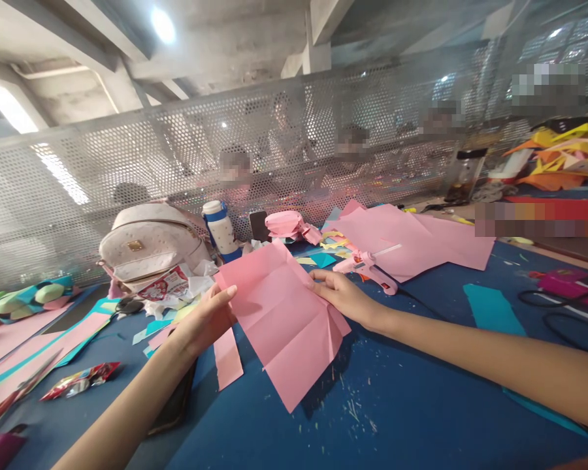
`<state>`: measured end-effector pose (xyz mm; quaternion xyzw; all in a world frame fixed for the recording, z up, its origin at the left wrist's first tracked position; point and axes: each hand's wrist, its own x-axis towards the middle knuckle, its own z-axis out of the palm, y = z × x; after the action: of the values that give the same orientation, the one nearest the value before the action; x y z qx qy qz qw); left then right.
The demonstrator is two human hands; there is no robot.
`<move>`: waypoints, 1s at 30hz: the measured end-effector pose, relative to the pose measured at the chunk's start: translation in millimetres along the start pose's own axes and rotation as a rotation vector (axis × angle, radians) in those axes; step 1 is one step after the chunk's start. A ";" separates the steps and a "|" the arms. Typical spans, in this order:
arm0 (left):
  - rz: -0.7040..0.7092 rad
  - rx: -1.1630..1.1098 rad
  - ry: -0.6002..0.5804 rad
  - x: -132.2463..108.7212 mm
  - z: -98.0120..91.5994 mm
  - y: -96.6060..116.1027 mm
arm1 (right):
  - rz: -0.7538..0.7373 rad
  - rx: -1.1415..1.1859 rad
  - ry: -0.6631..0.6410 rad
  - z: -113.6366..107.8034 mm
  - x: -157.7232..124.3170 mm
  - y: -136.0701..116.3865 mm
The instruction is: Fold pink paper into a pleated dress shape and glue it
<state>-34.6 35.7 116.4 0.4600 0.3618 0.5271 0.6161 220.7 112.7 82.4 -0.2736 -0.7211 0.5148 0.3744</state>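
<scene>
Pink creased paper sheet is held up over the blue table, betw. both hands, tilted w/ its lower corner pointing down toward the tabletop. Fold lines cross it in a grid. Left hand grips the sheet's left edge, fingers laid on the front. Right hand pinches the right edge, thumb on top, where the paper is pleated into a few narrow folds.

Just under the sheet, a loose pink strip lies flat on the table. Pink glue gun sits just beyond the right hand, resting on a big pink sheet. Teal paper piece lies to the right, near the right forearm. Behind the left hand: white backpack, blue-and-white bottle, crumpled wrappers. Snack wrapper lies on the table at left, well apart from the hands. Small paper scraps speckle the table below the sheet. Perforated metal screen runs along the back of the table; other people are seated behind it.
</scene>
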 end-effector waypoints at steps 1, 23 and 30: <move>-0.002 0.002 0.010 -0.3 0.4 -0.1 | 0.001 -0.012 -0.007 1.0 -0.4 0.6; -0.275 -0.421 0.201 -9.2 21.9 -10.9 | 0.074 -0.099 -0.223 10.5 -7.2 10.8; -0.206 -0.532 0.016 -3.9 17.0 -11.9 | 0.116 0.061 -0.121 8.9 -5.9 9.0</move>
<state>-15.7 28.5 110.3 0.2389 0.2604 0.5418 0.7626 216.8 106.2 70.7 -0.2718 -0.7092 0.5729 0.3081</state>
